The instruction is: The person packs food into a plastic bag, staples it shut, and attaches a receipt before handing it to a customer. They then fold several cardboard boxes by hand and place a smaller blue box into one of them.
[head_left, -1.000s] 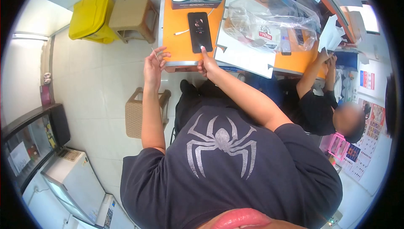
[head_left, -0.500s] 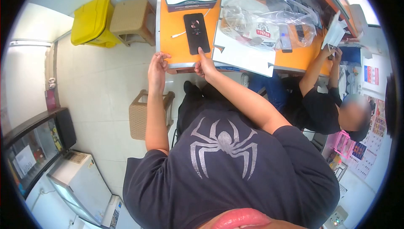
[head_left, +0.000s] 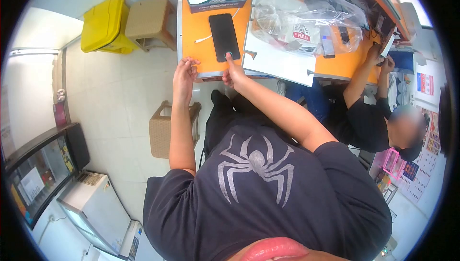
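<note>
A black smartphone (head_left: pixel 224 34) lies face up on the orange table, its screen dark except for a small glow beneath my thumb. My right hand (head_left: pixel 234 72) rests its thumb on the lower end of that screen, with the other fingers curled in at the table's edge. To the left, at the table corner, my left hand (head_left: pixel 186 76) is raised with its fingers bent and pinched together. Whatever is between those fingertips, if anything, is too small to make out. A white cable (head_left: pixel 203 39) runs beside and behind the phone.
Behind the phone stands an open box (head_left: pixel 218 5). A white board (head_left: pixel 280 63) and a clear plastic bag (head_left: pixel 306 19) lie to its right. At far right another person (head_left: pixel 366 122) handles something. Stools (head_left: pixel 149 23) and a yellow bin (head_left: pixel 103 26) are left.
The lit display on the phone has gone dark, and a small glow shows under my right thumb. My left hand has shifted slightly right. The other person's hands and held item have moved.
</note>
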`<state>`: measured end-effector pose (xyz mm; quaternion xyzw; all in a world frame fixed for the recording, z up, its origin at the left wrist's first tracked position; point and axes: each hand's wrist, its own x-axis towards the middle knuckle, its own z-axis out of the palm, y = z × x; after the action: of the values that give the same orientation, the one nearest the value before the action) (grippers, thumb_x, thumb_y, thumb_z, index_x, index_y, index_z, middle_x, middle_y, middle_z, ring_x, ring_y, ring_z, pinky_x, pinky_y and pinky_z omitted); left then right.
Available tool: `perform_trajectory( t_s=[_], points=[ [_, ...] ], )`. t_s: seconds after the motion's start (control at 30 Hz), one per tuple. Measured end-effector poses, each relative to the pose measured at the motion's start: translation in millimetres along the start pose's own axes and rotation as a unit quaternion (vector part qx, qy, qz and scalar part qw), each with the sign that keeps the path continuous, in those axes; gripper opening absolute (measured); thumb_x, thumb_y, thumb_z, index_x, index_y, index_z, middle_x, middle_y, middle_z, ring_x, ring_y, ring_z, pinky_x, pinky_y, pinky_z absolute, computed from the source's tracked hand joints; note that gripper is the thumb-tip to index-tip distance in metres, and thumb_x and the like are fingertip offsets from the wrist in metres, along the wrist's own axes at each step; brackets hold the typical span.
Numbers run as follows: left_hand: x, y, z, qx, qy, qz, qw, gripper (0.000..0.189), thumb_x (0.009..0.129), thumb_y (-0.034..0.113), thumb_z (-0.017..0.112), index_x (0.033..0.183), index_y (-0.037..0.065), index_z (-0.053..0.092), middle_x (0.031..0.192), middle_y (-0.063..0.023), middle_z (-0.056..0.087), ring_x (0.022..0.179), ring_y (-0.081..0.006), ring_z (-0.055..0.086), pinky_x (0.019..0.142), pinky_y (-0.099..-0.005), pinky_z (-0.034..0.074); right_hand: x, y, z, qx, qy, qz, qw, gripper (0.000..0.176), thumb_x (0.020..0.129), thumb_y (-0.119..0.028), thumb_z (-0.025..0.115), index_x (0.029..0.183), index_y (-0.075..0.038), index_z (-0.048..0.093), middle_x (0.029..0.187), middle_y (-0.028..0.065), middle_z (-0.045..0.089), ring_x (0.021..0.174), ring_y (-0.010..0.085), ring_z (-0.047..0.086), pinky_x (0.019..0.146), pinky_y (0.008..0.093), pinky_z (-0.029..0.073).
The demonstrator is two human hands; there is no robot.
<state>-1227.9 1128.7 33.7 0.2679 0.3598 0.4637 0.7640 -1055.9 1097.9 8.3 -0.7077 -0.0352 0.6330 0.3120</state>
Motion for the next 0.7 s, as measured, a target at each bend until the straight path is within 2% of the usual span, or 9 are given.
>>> perform_trajectory(
  t_s=[0.03,0.17,0.37,0.47,0.5,0.53,0.6,0.63,0.7],
  points=[
    [0.2,-0.4,-0.7,-0.001,0.003,-0.001,1.0,0.014,0.092,0.017,0.043,0.1,0.007,0.049,0.09,-0.0044,0.058,0.07,-0.0074,0.042,0.066,-0.0212,0.035,-0.6,-1.3,-0.4,0.011,-0.002,0.006,1.0,0.067,0.08,-0.069,0.044,0.055,-0.007,0.047,0.049,0.0054,0.049,0.04,0.0163,0.05,0.039,0.0308,0.039],
    [-1.5,1.4,0.2,0.002,0.015,-0.01,1.0,0.015,0.092,0.017,0.044,0.101,0.006,0.049,0.092,-0.0053,0.058,0.076,-0.0093,0.047,0.075,-0.0253,0.042,-4.5,-2.4,1.6,0.006,0.016,-0.003,1.0,0.065,0.082,-0.066,0.044,0.055,-0.007,0.048,0.049,0.0058,0.05,0.04,0.0164,0.05,0.038,0.0309,0.039],
    [-0.3,-3.2,12.9,0.017,0.007,-0.024,1.0,0.015,0.092,0.013,0.049,0.103,0.003,0.051,0.097,-0.006,0.054,0.09,-0.0141,0.052,0.092,-0.0382,0.045,0.6,5.5,7.3,0.034,0.046,-0.052,0.997,0.068,0.083,-0.064,0.044,0.051,-0.004,0.049,0.048,0.0072,0.05,0.039,0.0175,0.049,0.037,0.0311,0.039],
    [5.0,-9.2,27.2,0.025,-0.01,-0.018,0.999,0.017,0.091,0.014,0.052,0.103,0.001,0.05,0.097,-0.0049,0.052,0.088,-0.014,0.053,0.094,-0.0385,0.045,-18.7,7.0,4.7,0.052,-0.007,-0.069,0.996,0.071,0.081,-0.067,0.045,0.05,-0.002,0.051,0.046,0.0073,0.05,0.037,0.0174,0.047,0.036,0.0297,0.037],
    [6.1,-10.6,35.6,0.04,-0.014,-0.012,0.999,0.017,0.09,0.015,0.055,0.101,0.001,0.053,0.095,-0.0042,0.055,0.088,-0.0122,0.054,0.09,-0.0339,0.045,-26.6,8.5,3.7,0.04,0.015,-0.114,0.993,0.069,0.082,-0.065,0.047,0.049,-0.003,0.051,0.044,0.0056,0.047,0.036,0.0163,0.045,0.036,0.0288,0.036],
    [7.4,-12.9,45.8,0.062,-0.015,-0.004,0.998,0.017,0.09,0.014,0.056,0.1,0.001,0.055,0.094,-0.0038,0.056,0.088,-0.0118,0.055,0.089,-0.0319,0.045,-31.6,13.0,-3.7,0.029,0.011,-0.189,0.982,0.06,0.084,-0.056,0.052,0.056,-0.003,0.053,0.05,0.0044,0.051,0.041,0.0132,0.048,0.039,0.0265,0.036],
    [7.3,-21.4,65.8,0.103,-0.012,0.012,0.995,0.016,0.089,0.014,0.057,0.098,0.001,0.057,0.093,-0.003,0.059,0.087,-0.011,0.056,0.086,-0.028,0.045,-46.2,12.6,-15.9,0.072,0.065,-0.332,0.938,0.043,0.085,-0.042,0.059,0.07,-0.002,0.058,0.061,0.0044,0.056,0.049,0.0086,0.05,0.044,0.023,0.037],
    [9.7,-29.5,74.1,0.117,-0.013,0.021,0.993,0.014,0.087,0.013,0.06,0.095,0.001,0.06,0.092,-0.0032,0.062,0.088,-0.0099,0.057,0.082,-0.0241,0.043,-54.4,8.6,-26.3,0.049,0.06,-0.362,0.929,0.037,0.085,-0.037,0.06,0.075,-0.002,0.059,0.064,0.0039,0.057,0.051,0.0079,0.049,0.046,0.0226,0.037],
    [9.3,-41.8,93.2,0.152,-0.053,0.023,0.987,0.014,0.086,0.012,0.061,0.094,0.001,0.06,0.092,-0.0043,0.063,0.087,-0.0102,0.058,0.081,-0.0243,0.044,-69.5,3.2,-52.5,0.0,0.045,-0.417,0.908,0.027,0.085,-0.028,0.063,0.084,-0.001,0.06,0.069,0.0029,0.058,0.055,0.0065,0.049,0.05,0.0216,0.038]
  ],
)
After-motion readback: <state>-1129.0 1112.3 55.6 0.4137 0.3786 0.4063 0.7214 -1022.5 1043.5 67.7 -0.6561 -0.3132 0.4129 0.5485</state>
